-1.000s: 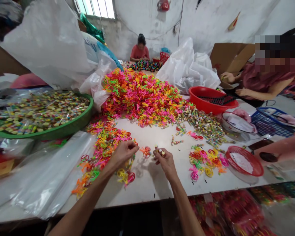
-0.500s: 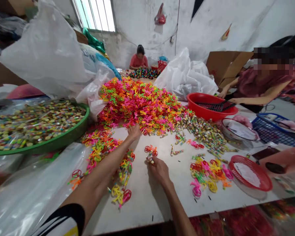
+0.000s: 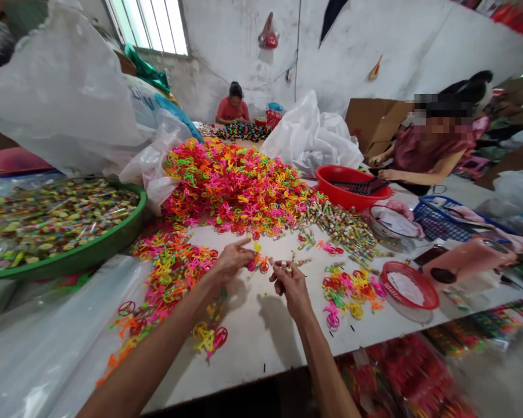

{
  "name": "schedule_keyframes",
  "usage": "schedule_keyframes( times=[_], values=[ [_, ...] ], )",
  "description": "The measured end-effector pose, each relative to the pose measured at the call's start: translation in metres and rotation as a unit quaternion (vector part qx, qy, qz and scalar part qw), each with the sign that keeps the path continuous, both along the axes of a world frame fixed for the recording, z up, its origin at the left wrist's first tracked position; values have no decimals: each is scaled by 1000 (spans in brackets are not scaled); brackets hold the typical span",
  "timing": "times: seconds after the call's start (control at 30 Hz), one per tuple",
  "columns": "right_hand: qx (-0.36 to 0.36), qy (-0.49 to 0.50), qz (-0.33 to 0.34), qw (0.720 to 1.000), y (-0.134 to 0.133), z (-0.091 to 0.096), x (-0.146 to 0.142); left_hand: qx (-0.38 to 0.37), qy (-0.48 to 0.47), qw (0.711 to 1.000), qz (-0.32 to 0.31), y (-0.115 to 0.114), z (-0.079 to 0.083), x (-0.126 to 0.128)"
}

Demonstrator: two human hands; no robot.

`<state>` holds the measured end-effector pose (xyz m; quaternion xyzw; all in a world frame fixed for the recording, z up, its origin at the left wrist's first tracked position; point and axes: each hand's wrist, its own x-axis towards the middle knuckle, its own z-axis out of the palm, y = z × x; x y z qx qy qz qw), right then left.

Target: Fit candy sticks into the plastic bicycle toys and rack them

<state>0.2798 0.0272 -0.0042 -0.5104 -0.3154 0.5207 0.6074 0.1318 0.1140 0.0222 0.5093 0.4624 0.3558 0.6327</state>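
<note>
- The left hand (image 3: 232, 261) is no longer at the near edge of the big pile (image 3: 235, 186); it is now just beside the right hand (image 3: 293, 285), and a yellow piece (image 3: 257, 246) shows at its fingertips.
- For the work, I judge this means one more piece is brought from the pile to the right hand.
- The left fingers are partly stretched; I cannot tell if they are closed on the yellow piece or only touch it.
- The right fingers are curled together around a few small tubes (image 3: 289, 269), whose pale ends stick out of the grip.
- An orange-red piece (image 3: 264, 265) is between the two hands; which fingers carry it, I cannot tell.
- The pieces look like thin, bright plastic, with open rings like wheels and narrow bars, so they tangle easily, I think.
- The tubes are short, straight and shiny, with coloured stripes; a loose heap of them (image 3: 344, 223) lies beyond the right grip, to its right.
- Right of the right grip, a small group of pieces (image 3: 351, 290) lies on the smooth white table (image 3: 253, 354).
- Left of the left grip, there are wrinkled, glossy clear bags (image 3: 70, 337).
</note>
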Motion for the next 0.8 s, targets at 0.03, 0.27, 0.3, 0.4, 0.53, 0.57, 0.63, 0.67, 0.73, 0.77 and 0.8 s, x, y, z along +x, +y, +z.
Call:
schedule_keyframes(
  times=[0.03,0.27,0.3,0.4,0.53,0.57,0.63,0.67,0.73,0.77,0.8],
  values=[
    [7,22,13,1000,-5,4,-1,-22,-38,999,-16,-14,-2,4],
    [-21,110,84,990,-31,7,0,-154,-230,961,-8,-75,-17,10],
    [-23,118,83,989,-33,7,0,-167,-247,954,5,-78,-18,9],
    [-17,140,67,988,-36,4,0,-177,-246,952,39,-80,-20,5],
    [-32,117,69,990,-38,1,0,-191,-236,951,56,-78,-24,-7],
    [-39,106,62,992,-40,1,1,-193,-236,951,57,-79,-24,-10],
    [-48,88,39,994,-42,2,3,-194,-241,949,59,-81,-23,-15],
    [-52,82,38,995,-44,3,4,-192,-244,949,58,-82,-21,-16],
    [-60,70,68,993,-46,6,5,-186,-249,949,56,-85,-17,-17],
    [-63,64,89,992,-46,7,5,-182,-251,949,53,-87,-15,-16],
    [-64,57,108,991,-47,8,4,-178,-252,950,50,-88,-14,-15]
  ],
)
